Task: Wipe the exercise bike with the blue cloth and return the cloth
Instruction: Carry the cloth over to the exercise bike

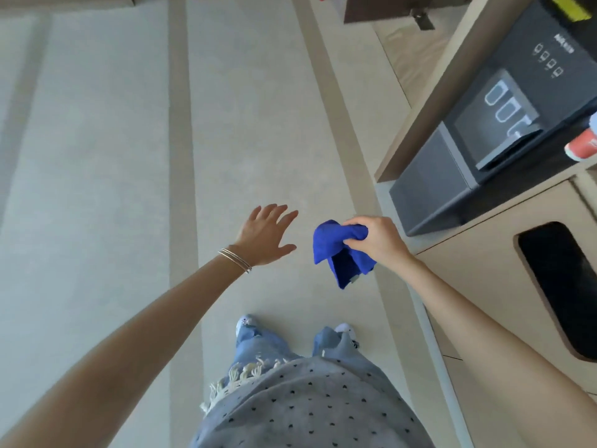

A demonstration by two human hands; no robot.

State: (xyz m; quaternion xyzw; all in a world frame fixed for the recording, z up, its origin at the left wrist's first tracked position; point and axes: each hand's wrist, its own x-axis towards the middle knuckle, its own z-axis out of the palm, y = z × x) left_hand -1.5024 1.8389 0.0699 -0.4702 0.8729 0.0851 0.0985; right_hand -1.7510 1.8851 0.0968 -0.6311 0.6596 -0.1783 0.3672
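Observation:
My right hand (376, 239) grips a bunched blue cloth (336, 253) in the air above the floor, just in front of a wooden cabinet. Part of the cloth hangs down below my fingers. My left hand (266, 234) is held out beside it, a short gap to the left, with straight spread fingers and nothing in it; thin bracelets sit on that wrist. No exercise bike is in view.
A light wooden cabinet (484, 276) runs along the right, with a dark oval opening (562, 286) in its face and a black appliance (504, 124) with a lit display in a niche above. Pale floor (113, 140) stretches ahead and left. My feet stand below.

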